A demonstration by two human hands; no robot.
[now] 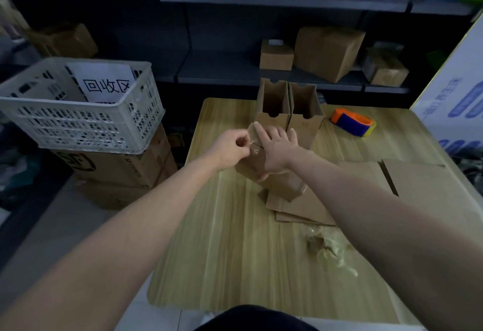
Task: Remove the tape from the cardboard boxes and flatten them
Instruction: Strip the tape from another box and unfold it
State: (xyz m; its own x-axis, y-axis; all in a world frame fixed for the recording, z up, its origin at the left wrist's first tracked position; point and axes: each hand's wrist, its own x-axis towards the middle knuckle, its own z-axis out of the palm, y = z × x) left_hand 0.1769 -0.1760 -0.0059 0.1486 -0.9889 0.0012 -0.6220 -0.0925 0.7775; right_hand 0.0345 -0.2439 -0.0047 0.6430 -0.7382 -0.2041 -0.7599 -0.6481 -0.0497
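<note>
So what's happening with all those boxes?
A person is pulling tape off boxes at a wooden table. The left hand pinches a strip of clear tape on a small cardboard box, while the right hand presses flat on it to hold it down. Two open boxes stand behind, flattened cardboard lies to the right, and a wad of peeled tape sits near the front.

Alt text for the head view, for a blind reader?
The left hand pinches clear tape on a small box while the right hand presses flat on it. Two open boxes and a tape dispenser sit behind, on a wooden table.
</note>
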